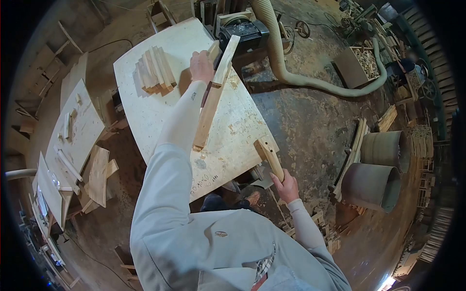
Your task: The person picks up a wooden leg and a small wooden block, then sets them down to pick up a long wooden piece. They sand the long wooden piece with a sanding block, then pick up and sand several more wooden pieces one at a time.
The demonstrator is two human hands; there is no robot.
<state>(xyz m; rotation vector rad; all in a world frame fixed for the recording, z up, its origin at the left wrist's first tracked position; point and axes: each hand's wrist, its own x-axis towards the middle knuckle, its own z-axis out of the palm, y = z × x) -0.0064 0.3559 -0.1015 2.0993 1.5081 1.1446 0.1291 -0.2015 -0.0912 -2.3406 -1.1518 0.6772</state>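
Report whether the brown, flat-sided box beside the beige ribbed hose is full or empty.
Seemingly full: pale wood scraps crowd the open box.

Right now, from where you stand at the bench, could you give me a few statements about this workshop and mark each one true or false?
1. The right hand holds a piece of wood. True.
2. The stack of wooden strips lies on the floor. False: it lies on the pale tabletop.
3. The left hand is down beside the large drums. False: it is over the tabletop, near the dark motor.
4. A thick ribbed hose comes down past the motor. True.
5. Both hands wear gloves. False: both are bare.
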